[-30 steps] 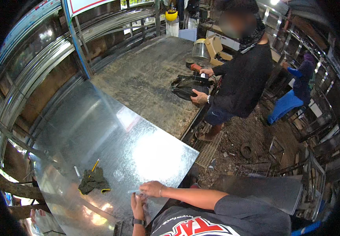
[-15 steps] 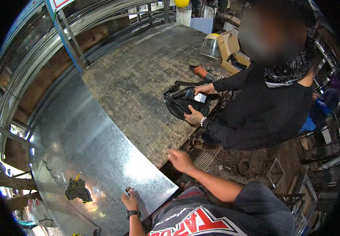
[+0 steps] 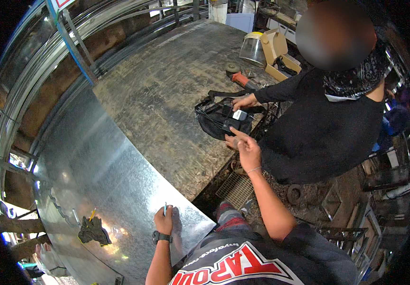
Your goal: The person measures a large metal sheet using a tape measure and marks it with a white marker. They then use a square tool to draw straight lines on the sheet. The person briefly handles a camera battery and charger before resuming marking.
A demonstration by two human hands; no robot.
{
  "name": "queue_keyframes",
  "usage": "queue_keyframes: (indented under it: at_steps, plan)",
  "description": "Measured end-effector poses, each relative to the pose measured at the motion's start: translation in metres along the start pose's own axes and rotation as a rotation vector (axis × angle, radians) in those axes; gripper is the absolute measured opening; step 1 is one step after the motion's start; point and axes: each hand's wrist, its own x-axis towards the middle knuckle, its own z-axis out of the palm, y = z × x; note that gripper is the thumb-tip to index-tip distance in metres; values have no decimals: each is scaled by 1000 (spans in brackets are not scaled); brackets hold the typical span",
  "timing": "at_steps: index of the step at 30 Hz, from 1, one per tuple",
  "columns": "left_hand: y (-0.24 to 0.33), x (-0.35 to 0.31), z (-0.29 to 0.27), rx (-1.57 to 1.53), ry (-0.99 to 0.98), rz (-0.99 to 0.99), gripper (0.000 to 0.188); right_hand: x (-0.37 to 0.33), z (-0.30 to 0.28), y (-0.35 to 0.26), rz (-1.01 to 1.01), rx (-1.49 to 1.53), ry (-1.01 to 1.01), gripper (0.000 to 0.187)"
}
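My left hand [image 3: 162, 223], wearing a dark wristwatch, is closed around a thin light-blue pen-like stick [image 3: 165, 208] above the shiny metal sheet [image 3: 105, 171]. Reaching over the table's near edge, my right hand [image 3: 249, 153] holds nothing, its index finger stretched toward a black bag [image 3: 209, 124]. That bag lies on the worn wooden table [image 3: 167, 80]. A co-worker in black has one hand [image 3: 245, 101] on it near a small white block [image 3: 239, 115]; the other is partly hidden behind my right hand.
A dark glove [image 3: 94, 232] and a yellow pencil [image 3: 93, 214] lie on the sheet. Farther off are an angle grinder [image 3: 239, 77], a face shield [image 3: 253, 51] and an open cardboard box [image 3: 275, 45]. A plastic grate [image 3: 234, 186] lies below the table edge.
My right hand has moved forward and right to the bag, its index finger now extended. My left hand has risen slightly with the blue stick, now held more upright.
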Motion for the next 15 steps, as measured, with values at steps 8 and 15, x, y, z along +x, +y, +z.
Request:
queue_keyframes:
  at_steps: [8,15]
  plan:
    - [65,55,69,-222,-172,-16,24,108,-10,80,235,-754,-315,82]
    - [104,75,120,-337,-151,105,26,132,18,118,372,-1111,-439,104]
